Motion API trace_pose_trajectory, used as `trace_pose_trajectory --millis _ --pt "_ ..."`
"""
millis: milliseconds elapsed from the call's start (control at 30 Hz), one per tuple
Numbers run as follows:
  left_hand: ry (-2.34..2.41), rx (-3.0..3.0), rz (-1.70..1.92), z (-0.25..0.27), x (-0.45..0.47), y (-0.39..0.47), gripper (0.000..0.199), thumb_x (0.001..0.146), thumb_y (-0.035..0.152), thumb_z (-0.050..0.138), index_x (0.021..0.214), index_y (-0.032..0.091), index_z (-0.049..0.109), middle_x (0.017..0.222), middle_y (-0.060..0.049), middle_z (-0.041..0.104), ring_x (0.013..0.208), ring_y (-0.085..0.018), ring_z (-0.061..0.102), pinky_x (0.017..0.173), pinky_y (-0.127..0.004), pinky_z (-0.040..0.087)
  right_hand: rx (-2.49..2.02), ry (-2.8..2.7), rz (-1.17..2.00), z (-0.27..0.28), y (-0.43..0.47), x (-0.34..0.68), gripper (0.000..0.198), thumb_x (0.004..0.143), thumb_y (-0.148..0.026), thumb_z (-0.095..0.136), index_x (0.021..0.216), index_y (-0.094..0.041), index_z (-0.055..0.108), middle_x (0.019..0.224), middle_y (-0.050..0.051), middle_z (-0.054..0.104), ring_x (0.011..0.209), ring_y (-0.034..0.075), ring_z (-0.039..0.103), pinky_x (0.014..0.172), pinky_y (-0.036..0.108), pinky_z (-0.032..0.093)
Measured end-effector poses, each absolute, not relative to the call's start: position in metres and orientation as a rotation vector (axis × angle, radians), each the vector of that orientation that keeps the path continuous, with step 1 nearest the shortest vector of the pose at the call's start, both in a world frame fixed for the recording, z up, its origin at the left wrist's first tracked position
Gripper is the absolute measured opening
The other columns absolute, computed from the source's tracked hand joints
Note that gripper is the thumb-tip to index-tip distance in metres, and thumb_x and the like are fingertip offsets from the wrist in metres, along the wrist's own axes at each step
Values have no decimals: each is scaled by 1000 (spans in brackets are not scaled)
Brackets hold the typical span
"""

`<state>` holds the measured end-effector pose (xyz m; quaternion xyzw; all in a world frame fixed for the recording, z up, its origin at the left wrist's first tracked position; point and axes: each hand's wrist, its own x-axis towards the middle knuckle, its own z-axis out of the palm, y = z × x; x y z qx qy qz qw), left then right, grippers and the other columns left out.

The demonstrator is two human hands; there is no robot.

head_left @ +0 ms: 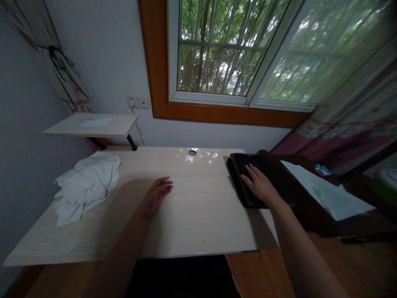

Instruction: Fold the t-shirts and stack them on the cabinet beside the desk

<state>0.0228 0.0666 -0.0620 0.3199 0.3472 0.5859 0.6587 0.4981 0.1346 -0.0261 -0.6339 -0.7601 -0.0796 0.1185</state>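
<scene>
My right hand [259, 185] lies palm down, fingers stretched, on a flat black item [249, 198] that looks like a folder or laptop sleeve. This item rests at the right end of the pale wooden desk [198, 223]. Toward the left-middle of the same desk, my left hand [156, 195] is held at or just above the surface, its fingers loosely bent and slightly apart with nothing in them. Whether it touches the wood I cannot tell. A crumpled white cloth [89, 184] lies on the desk to its left.
A small raised shelf [120, 124] with a paper label stands at the back left. The desktop has a round cable hole [192, 153]. To the right, a dark piece of furniture [319, 223] bears a white sheet [328, 192]. A window [229, 54] is behind.
</scene>
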Motion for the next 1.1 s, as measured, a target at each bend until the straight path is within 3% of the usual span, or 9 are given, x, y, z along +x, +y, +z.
trace_pose_trajectory --millis 233,367,467,600,767,1100 --pt "792 715 1327 -61 23 65 37 81 24 75 116 19 69 110 -7 73 97 -17 70 95 -33 51 -1796 -2211 -404 -25 110 481 61 101 -51 39 146 -10 50 154 20 47 142 36 44 113 57 40" --pt "788 714 1332 -62 23 66 36 80 24 76 115 19 69 109 -6 74 95 -16 70 94 -33 51 -1709 -2209 -450 -10 99 448 48 101 -40 43 141 -17 56 148 16 55 138 35 49 115 62 33" --pt "787 708 1339 -63 23 67 35 80 23 75 115 19 69 108 -6 73 95 -15 70 94 -32 51 -1528 -2285 -388 -6 93 416 40 99 -30 48 136 -21 60 141 12 61 134 31 52 119 58 28" --pt "781 706 1351 -62 23 66 33 81 23 74 114 19 69 108 -6 73 95 -15 70 94 -32 52 -1353 -2354 -175 -17 89 372 40 96 -24 50 135 -23 60 137 11 64 127 27 59 119 53 33" --pt "782 706 1357 -60 23 65 32 82 22 73 114 19 69 109 -6 73 95 -15 70 94 -32 52 -1335 -2342 -5 -50 93 332 41 97 -26 52 137 -25 60 144 9 59 133 27 55 117 52 38" --pt "776 713 1364 -64 22 67 32 82 22 74 114 19 70 108 -6 74 95 -15 70 92 -30 53 -1338 -2312 12 -79 97 324 38 101 -30 49 136 -23 62 146 11 57 139 29 49 118 53 38"
